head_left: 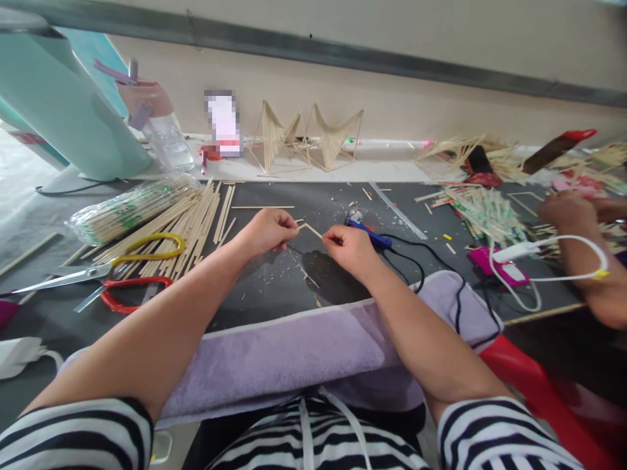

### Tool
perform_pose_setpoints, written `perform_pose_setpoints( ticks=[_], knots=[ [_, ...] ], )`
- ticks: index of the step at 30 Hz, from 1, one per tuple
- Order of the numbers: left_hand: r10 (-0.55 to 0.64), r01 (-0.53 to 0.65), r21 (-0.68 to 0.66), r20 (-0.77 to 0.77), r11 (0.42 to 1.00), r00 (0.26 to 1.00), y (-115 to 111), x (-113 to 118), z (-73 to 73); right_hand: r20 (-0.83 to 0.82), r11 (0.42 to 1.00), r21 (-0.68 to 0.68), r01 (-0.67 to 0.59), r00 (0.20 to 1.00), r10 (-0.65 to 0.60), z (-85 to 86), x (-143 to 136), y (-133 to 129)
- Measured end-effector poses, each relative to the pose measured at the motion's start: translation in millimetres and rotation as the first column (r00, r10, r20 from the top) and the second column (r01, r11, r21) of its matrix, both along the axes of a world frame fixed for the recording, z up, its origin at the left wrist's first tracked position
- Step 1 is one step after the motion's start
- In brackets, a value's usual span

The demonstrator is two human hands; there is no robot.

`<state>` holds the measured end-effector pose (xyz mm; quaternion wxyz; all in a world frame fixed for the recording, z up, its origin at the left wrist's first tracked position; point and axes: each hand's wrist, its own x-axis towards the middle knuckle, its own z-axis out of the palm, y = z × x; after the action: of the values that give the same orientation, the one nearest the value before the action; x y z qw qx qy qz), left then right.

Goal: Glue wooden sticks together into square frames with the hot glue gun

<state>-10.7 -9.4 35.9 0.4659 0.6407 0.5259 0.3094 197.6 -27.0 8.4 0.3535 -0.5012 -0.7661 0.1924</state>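
Note:
Between my hands is a thin wooden stick piece [311, 228], bent or joined at an angle near its left end. My left hand [271, 232] pinches the left end, and my right hand [349, 249] pinches the right end. Both hands are held over the dark table [274, 297], which is dotted with small chips. Just right of my right hand lies a blue glue gun [369, 235] with a black cord. Loose wooden sticks [193, 228] are spread left of my left hand, beside a plastic-wrapped bundle of sticks [140, 212].
Yellow scissors [149, 247] and red-handled scissors [115, 297] lie at left. Two stick models [272, 140] [327, 140] stand at the back near a phone [223, 124] and a bottle [161, 124]. A purple towel [289, 352] lines the front edge. Another person's arm [578, 241] is at right.

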Motion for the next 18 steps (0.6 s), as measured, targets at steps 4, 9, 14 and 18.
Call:
perform_pose_setpoints(
  ticks=[4,9,14,18],
  knots=[
    [-0.007,0.007,-0.003,0.001,1.000,1.000,0.8,-0.5,-1.8,0.010,1.000,0.008,-0.002,1.000,0.002,0.1,-0.6,-0.5],
    [-0.010,0.009,0.007,0.006,1.000,1.000,-0.3,-0.4,-0.4,0.015,1.000,0.005,0.000,1.000,0.000,0.5,-1.1,-0.7],
    [-0.005,0.005,-0.002,0.008,1.000,1.000,-1.0,0.2,0.9,0.021,1.000,-0.002,0.004,1.000,-0.004,0.7,-1.4,-0.1],
    [-0.005,0.005,-0.004,0.008,1.000,1.000,0.0,0.1,0.2,0.023,1.000,0.008,0.001,1.000,-0.002,0.1,-0.6,0.0]
  ],
)
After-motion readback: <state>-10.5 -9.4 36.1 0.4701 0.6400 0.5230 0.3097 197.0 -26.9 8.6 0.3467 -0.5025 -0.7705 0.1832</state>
